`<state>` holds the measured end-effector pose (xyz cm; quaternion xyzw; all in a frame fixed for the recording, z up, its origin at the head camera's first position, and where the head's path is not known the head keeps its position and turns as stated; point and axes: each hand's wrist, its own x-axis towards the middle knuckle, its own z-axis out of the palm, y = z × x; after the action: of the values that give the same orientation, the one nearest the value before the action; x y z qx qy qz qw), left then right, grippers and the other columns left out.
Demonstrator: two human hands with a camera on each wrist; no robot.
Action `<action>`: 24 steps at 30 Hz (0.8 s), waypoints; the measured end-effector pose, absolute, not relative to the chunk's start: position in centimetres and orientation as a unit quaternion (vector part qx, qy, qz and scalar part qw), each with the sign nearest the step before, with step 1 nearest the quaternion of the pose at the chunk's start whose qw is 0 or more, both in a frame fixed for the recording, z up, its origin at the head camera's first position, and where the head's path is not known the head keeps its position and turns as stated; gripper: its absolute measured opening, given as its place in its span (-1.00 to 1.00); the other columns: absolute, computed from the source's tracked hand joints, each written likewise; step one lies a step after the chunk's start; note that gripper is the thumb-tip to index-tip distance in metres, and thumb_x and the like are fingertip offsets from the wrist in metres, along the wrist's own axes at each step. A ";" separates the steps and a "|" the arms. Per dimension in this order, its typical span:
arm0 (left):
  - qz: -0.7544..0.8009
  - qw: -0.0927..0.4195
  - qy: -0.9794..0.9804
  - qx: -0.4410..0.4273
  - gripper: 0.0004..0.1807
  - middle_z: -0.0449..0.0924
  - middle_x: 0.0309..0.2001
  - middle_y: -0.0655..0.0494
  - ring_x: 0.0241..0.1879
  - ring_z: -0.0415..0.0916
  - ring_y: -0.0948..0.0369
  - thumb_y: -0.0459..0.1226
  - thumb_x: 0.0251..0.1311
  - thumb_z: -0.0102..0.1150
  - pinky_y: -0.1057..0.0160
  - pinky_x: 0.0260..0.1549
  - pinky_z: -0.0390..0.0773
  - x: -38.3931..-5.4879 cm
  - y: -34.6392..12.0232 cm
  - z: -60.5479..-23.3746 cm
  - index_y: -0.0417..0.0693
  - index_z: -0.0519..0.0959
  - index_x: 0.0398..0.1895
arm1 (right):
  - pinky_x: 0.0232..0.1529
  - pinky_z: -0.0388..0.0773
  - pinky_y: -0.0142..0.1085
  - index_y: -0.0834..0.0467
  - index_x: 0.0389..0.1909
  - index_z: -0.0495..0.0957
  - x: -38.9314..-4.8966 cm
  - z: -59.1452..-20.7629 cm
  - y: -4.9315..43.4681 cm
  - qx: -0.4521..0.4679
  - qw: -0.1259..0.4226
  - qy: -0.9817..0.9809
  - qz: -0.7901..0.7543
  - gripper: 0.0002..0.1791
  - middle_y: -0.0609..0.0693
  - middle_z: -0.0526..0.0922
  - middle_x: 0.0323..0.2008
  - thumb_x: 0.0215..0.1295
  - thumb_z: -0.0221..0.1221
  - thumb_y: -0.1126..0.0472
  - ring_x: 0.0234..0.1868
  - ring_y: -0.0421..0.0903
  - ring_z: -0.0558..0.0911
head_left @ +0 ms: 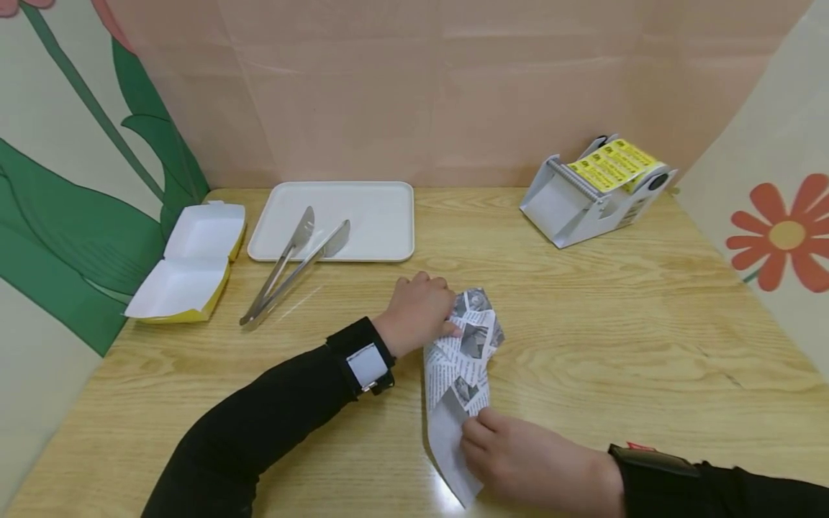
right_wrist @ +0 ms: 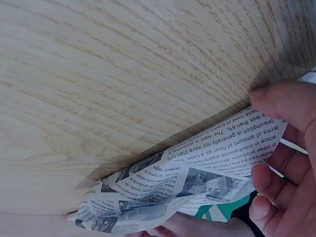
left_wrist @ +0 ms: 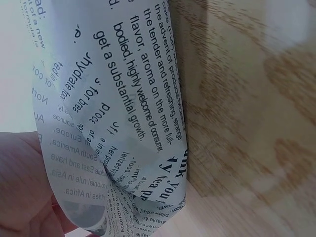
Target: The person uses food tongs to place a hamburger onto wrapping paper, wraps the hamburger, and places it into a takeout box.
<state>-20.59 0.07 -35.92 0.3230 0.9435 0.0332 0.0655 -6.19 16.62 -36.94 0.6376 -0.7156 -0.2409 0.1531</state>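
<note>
Now, left hand (head_left: pixel 417 314): holds paper (head_left: pixel 447 370), far end
Right hand (head_left: pixel 518 455): pinches near edge
Tabletop (head_left: pixel 622 345): I see wood stretching rightward

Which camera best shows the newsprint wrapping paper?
The head view: it shows the newsprint wrapping paper end to end, the left hand and right hand covering only parts. The left wrist view gives a cropped close-up of its text; the right wrist view shows it slanted, partly behind the right hand.
</note>
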 end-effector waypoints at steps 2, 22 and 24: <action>0.034 0.064 0.943 0.324 -0.63 0.51 -0.24 0.19 -0.23 0.37 0.16 0.18 0.14 0.20 0.09 -0.20 0.39 -20.6 0.1 -36.0 0.12 0.57 -0.47 | -0.37 0.17 -0.32 -0.02 -0.45 0.59 -6.3 -36.9 16.7 0.633 0.157 -0.721 -0.233 -0.88 -0.14 0.45 -0.49 0.05 0.17 0.04 -0.43 -0.15 0.30; 0.031 0.059 0.941 0.330 -0.61 0.51 -0.22 0.18 -0.21 0.37 0.16 0.18 0.16 0.15 0.08 -0.17 0.42 -20.6 -0.1 -36.2 0.08 0.59 -0.41 | -0.40 0.25 -0.31 0.15 -0.47 0.54 -6.6 -35.3 18.2 0.610 0.220 -0.751 -0.129 -0.41 -0.07 0.48 -0.53 0.44 -0.50 0.39 -0.50 -0.11 0.30; 0.029 0.059 0.941 0.332 -0.60 0.52 -0.22 0.18 -0.20 0.37 0.15 0.19 0.16 0.14 0.06 -0.15 0.43 -20.5 -0.1 -36.2 0.08 0.59 -0.40 | -0.41 0.25 -0.32 0.17 -0.48 0.53 -6.8 -35.1 18.4 0.606 0.228 -0.754 -0.109 -0.44 -0.06 0.47 -0.53 0.43 -0.47 0.40 -0.50 -0.10 0.30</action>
<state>-20.55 -0.07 -36.21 0.3317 0.9411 0.0287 0.0588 -6.75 18.38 -35.13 0.6056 -0.7544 -0.1094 0.2283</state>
